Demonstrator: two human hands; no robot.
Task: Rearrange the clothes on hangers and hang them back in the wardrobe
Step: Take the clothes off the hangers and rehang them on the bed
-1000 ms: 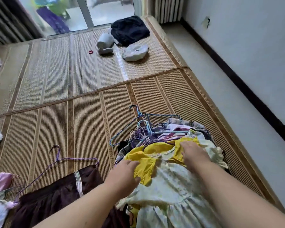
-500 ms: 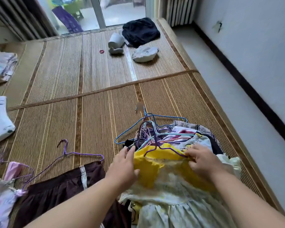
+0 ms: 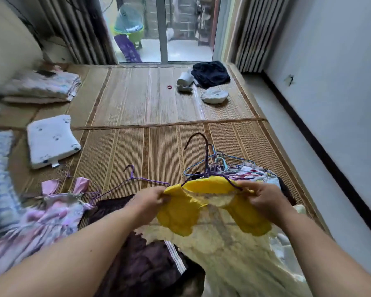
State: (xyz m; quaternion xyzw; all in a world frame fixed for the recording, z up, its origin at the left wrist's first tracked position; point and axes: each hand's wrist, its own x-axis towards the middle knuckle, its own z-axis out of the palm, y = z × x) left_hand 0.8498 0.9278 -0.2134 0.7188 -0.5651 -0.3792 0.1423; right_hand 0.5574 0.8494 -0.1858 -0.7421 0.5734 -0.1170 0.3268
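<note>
The pale dress (image 3: pixel 234 254) with a yellow collar hangs on a purple hanger (image 3: pixel 206 159) and is lifted just above the mat, low in the middle of the view. The left hand (image 3: pixel 148 202) pinches one shoulder and the right hand (image 3: pixel 263 200) pinches the other, fingers curled tight on the cloth.

Just behind it lies a heap of clothes and tangled hangers (image 3: pixel 244 170). A dark maroon garment (image 3: pixel 141 254) lies under the left forearm, with a bare purple hanger (image 3: pixel 133 179) at its top and a pink dress (image 3: pixel 51 215) beside it.

All of this rests on a striped woven mat (image 3: pixel 137 103). A white pillow (image 3: pixel 51 140) and folded bedding (image 3: pixel 41 86) lie on the left side of the mat, and a dark garment (image 3: pixel 210 73) and a pale bundle (image 3: pixel 214 96) at the far end.

Beyond stand a glass door (image 3: pixel 180 28) and curtains (image 3: pixel 251 33). On the right, a strip of floor (image 3: pixel 272 125) meets a white wall (image 3: pixel 330 82) with dark skirting (image 3: pixel 321 151).
</note>
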